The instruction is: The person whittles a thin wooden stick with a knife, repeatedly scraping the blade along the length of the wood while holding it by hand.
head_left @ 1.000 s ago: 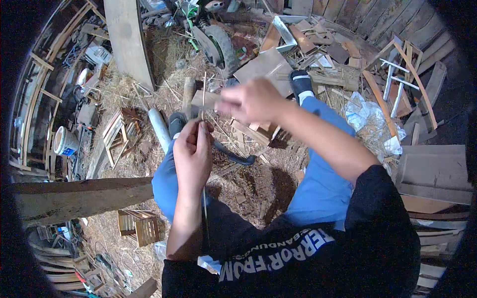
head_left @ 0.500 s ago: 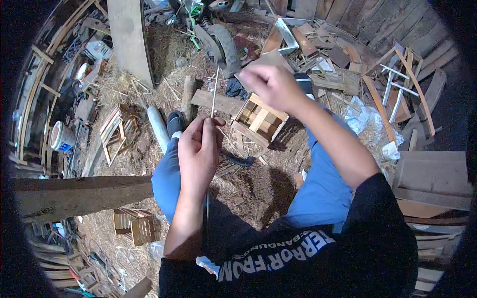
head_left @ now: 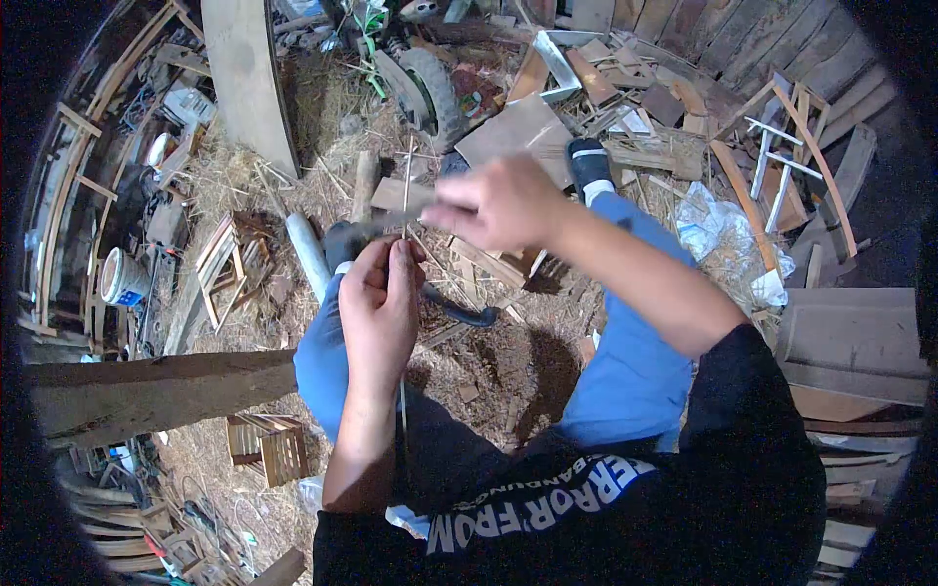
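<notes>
Right hand point(head_left: 500, 205) blurred, tool point(head_left: 383, 226) indistinct, stick point(head_left: 408, 176) partly hidden

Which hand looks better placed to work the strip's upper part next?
Probably the right hand: it is close to that part of the strip and seemingly holds a blurred tool, while the left hand pinches the strip lower down.

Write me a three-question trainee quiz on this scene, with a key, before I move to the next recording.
1. Choose one. What does the left hand pinch?
A: a crate
B: a thin stick
C: a bag

2. True or false: in the picture, the bucket is farther left than the wheel.

3. Fill in with "sharp" or "blurred": the right hand looks ____.

Key: 1. B; 2. True; 3. blurred.
</notes>
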`<state>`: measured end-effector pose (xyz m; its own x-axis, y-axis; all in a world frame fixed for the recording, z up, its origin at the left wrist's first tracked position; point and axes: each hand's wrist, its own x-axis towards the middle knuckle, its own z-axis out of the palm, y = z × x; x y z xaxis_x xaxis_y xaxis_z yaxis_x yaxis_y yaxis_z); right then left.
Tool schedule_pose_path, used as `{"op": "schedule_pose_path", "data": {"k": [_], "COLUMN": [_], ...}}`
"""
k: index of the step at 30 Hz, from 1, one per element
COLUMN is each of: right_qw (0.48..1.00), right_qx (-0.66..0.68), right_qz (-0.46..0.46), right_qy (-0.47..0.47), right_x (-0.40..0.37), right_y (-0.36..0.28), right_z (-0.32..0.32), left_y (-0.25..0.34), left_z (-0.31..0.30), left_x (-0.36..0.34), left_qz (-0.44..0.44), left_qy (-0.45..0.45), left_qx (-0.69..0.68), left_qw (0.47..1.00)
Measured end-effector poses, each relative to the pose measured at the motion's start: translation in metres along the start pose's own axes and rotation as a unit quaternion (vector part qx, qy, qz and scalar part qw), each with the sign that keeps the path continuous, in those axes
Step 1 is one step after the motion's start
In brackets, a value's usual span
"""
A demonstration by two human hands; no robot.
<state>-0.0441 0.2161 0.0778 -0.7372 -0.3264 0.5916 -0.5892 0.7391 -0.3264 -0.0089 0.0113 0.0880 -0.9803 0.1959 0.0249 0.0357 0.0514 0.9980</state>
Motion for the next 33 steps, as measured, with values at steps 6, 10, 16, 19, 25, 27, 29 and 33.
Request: {"op": "schedule_pose_path", "data": {"k": [6, 10, 16, 19, 25, 27, 29, 33], "right_qw": [0.998, 0.998, 0.999, 0.99, 0.99, 0.988, 0.994, 0.99], "right_qx": [-0.025, 0.0, 0.017, -0.038, -0.027, -0.055, -0.022, -0.022], "right_qz": [0.065, 0.052, 0.019, 0.128, 0.118, 0.141, 0.09, 0.115], "right_qy": [0.001, -0.025, -0.032, -0.05, -0.077, -0.035, -0.056, -0.077], "right_x": [0.009, -0.003, -0.01, 0.008, 0.004, 0.013, -0.002, 0.005], "right_y": [0.02, 0.009, -0.002, 0.027, 0.005, 0.021, 0.004, 0.011], "right_z": [-0.005, 0.004, 0.002, -0.001, -0.006, -0.009, -0.006, -0.007], "left_y": [-0.003, 0.002, 0.006, -0.003, -0.007, -0.003, 0.002, -0.004], "left_z": [-0.005, -0.002, -0.002, -0.004, -0.003, -0.002, 0.004, -0.002], "left_x": [0.0, -0.005, -0.006, -0.003, 0.0, -0.005, -0.005, -0.006], "left_qz": [0.024, 0.042, 0.049, 0.035, 0.036, 0.029, 0.058, 0.077], "left_qy": [-0.002, 0.023, 0.013, 0.0, 0.016, 0.01, 0.028, 0.036], "left_qx": [0.042, 0.089, 0.09, 0.065, 0.087, 0.095, 0.112, 0.167], "left_qw": [0.999, 0.995, 0.995, 0.997, 0.995, 0.995, 0.992, 0.982]}}
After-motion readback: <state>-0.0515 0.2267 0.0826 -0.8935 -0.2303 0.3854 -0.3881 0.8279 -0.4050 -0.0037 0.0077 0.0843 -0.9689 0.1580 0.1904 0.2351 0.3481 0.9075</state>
